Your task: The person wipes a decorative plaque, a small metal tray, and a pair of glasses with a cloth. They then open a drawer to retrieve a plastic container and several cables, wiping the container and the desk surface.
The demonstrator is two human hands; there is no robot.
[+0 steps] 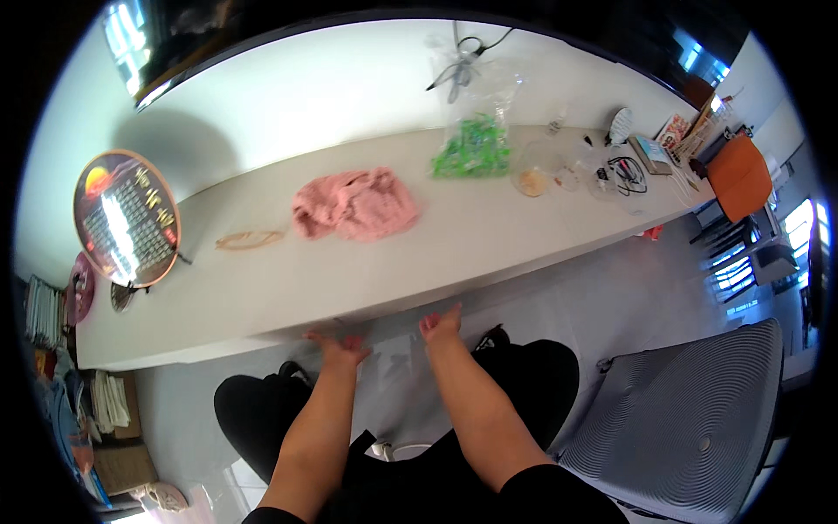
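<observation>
My left hand (339,349) is held low, just off the front edge of the long pale table (349,288), with its fingers apart and nothing in it. My right hand (443,323) hovers level with it, to the right, also empty with fingers spread. On the tabletop beyond them lies a crumpled pink cloth (356,205). To its left rests a thin tan oval loop (250,240), too slight to identify. Neither hand touches these things.
A round printed plaque (127,218) stands at the table's left end. Toward the back are a clear bag with green pieces (474,147), clear containers (531,179) and black cables (628,175). A grey chair (681,419) is at my right; cardboard boxes (122,467) sit lower left.
</observation>
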